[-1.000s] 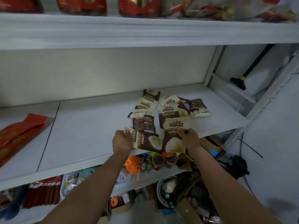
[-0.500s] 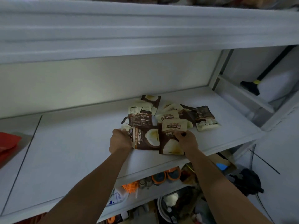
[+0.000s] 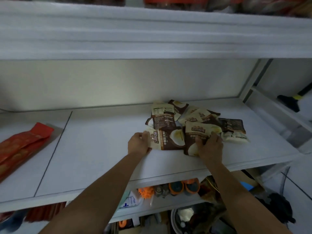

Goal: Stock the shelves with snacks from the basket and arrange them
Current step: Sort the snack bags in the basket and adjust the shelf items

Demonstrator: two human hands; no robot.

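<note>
both hands grip snack packets [image 3: 170, 139] on the shelf [image 3: 94, 149]: left hand [image 3: 137, 143], right hand [image 3: 210, 146].

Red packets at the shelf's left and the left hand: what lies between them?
Head view: only bare white shelf, crossed by a dark panel seam, between the red packets and the left hand.

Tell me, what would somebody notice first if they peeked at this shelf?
Most likely the messy pile of brown and cream snack packets on the right half of the white shelf. Two bare hands are on its front edge: the left hand grips a packet lying sideways, and the right hand presses on another. Far left, a red packet lies alone.
</note>
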